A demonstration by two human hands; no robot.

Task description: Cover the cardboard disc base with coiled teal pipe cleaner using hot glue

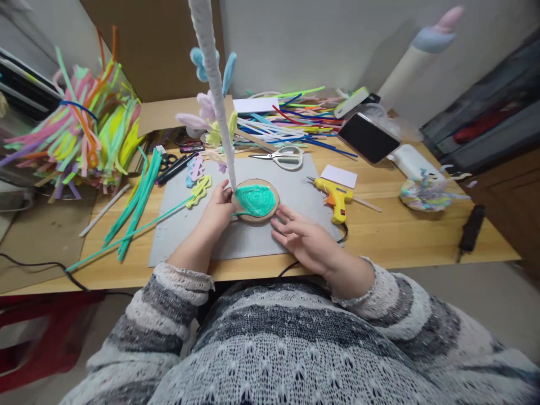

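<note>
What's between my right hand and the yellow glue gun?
Only a bare stretch of the grey mat separates the right hand from the yellow glue gun; nothing stands in that gap, as the head view shows.

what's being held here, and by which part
The round board, by its left edge, in the left hand; the right hand lies open at the right edge.
</note>
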